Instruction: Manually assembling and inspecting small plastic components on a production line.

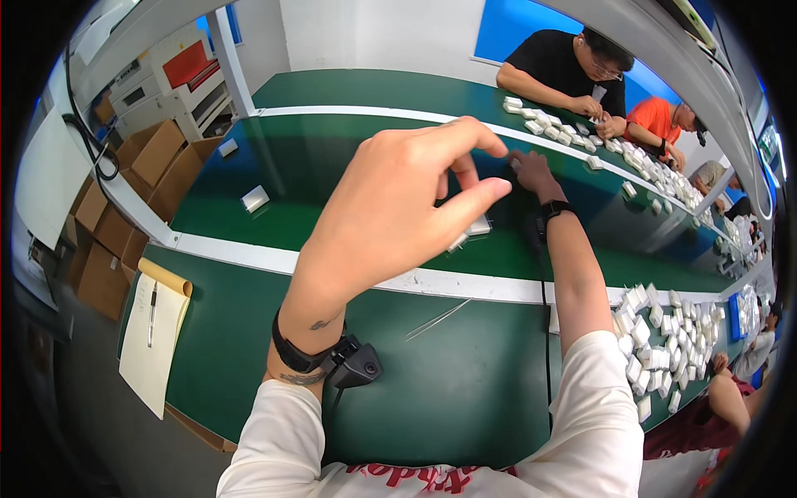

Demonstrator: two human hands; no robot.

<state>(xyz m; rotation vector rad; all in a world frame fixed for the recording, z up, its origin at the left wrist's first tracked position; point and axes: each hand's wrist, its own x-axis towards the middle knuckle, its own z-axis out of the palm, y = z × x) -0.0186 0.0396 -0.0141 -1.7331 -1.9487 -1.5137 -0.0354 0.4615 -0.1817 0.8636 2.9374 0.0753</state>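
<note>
My left hand is raised above the green conveyor belt, its thumb and forefinger apart with nothing between them. Partly hidden under its thumb lie small white packets on the belt. Farther off and to the right, my right hand reaches over the belt with its fingers curled together. A tiny pale spot shows at those fingertips, too small to name. A black strap with a small camera circles my left wrist, and a dark band is on the right one.
White packets are heaped at the right of the near green table, where two thin pale strips also lie. A notepad with a pen rests at left. A black cable runs beside my right arm. Co-workers sit opposite, near more packets.
</note>
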